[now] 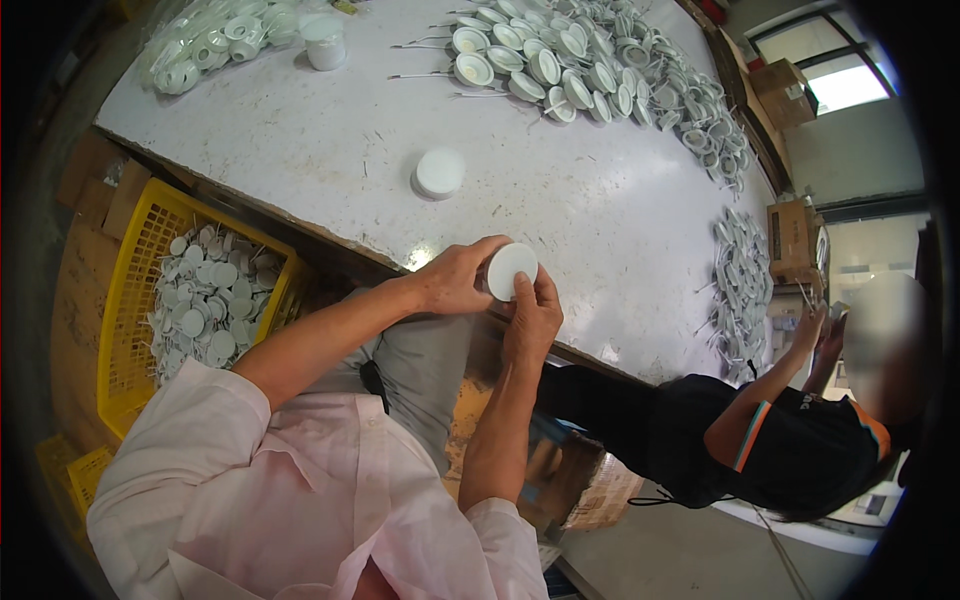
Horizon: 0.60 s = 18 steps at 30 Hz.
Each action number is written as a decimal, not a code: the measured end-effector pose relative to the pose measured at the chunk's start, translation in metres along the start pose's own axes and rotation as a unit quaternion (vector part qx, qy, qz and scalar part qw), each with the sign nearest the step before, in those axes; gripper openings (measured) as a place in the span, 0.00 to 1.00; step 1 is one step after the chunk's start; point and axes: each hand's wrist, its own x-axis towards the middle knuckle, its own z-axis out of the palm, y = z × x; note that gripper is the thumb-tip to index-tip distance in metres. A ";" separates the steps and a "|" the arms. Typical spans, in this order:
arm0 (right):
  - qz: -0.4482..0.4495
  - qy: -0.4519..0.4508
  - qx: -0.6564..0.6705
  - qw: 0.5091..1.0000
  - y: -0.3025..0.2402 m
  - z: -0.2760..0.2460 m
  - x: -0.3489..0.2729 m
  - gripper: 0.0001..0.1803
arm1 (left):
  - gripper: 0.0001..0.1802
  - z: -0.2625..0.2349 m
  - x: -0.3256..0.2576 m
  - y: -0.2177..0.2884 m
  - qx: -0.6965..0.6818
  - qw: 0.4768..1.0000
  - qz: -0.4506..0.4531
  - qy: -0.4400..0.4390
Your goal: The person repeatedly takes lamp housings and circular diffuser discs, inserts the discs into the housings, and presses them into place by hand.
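Near the table's front edge, my left hand (pixel 458 279) and my right hand (pixel 537 312) hold a round white disc-faced piece (pixel 511 264) between them. The left fingers grip its left side, while the right thumb presses on its flat face. How thick the piece is behind that face is hidden by my fingers. Just beyond my hands, a similar short white round piece (pixel 440 172) stands on the white tabletop (pixel 330 150), apart from both hands.
Many white cup-shaped lamp housings with wires (pixel 570 75) cover the table's far right, with more wired pieces (pixel 740 290) nearer. At far left lie plastic-wrapped white rings (pixel 215 45) beside a white tub (pixel 323 42). A yellow basket (pixel 125 300) of white discs stands left; a co-worker (pixel 790 450) works right.
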 end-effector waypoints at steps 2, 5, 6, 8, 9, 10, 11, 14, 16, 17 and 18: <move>-0.013 -0.003 0.025 1.000 0.000 0.001 -0.003 0.18 | 0.36 -0.002 -0.004 0.006 -0.005 1.000 0.002 -0.014; -0.024 -0.029 0.036 0.999 0.002 0.000 -0.007 0.18 | 0.29 -0.002 -0.006 0.010 -0.106 0.994 -0.010 -0.003; -0.025 -0.030 0.035 0.999 0.002 0.002 -0.009 0.18 | 0.25 0.000 -0.005 0.009 -0.057 0.998 -0.026 0.033; -0.031 -0.036 -0.003 0.999 0.002 0.007 -0.013 0.16 | 0.22 0.003 -0.006 0.006 -0.008 0.997 -0.043 0.068; -0.031 -0.037 -0.005 0.999 0.002 0.010 -0.016 0.16 | 0.21 0.003 -0.008 0.004 0.008 0.995 -0.041 0.096; -0.029 -0.045 -0.009 0.999 0.003 0.012 -0.019 0.16 | 0.20 0.003 -0.011 0.003 0.024 0.991 -0.040 0.123; -0.027 -0.054 -0.013 0.998 0.002 0.013 -0.022 0.15 | 0.20 0.001 -0.014 0.002 0.024 0.991 -0.041 0.123; -0.017 -0.086 -0.043 0.995 -0.001 0.020 -0.027 0.14 | 0.20 -0.008 -0.025 0.001 0.010 0.991 -0.053 0.126; -0.013 -0.102 -0.041 0.994 0.001 0.029 -0.031 0.16 | 0.20 -0.017 -0.032 0.002 0.003 0.989 -0.055 0.140; -0.009 -0.117 -0.038 0.992 0.001 0.033 -0.031 0.17 | 0.20 -0.022 -0.036 0.002 0.004 0.988 -0.054 0.146; -0.010 -0.123 -0.038 0.992 0.003 0.037 -0.029 0.17 | 0.19 -0.028 -0.042 0.003 -0.026 0.984 -0.062 0.163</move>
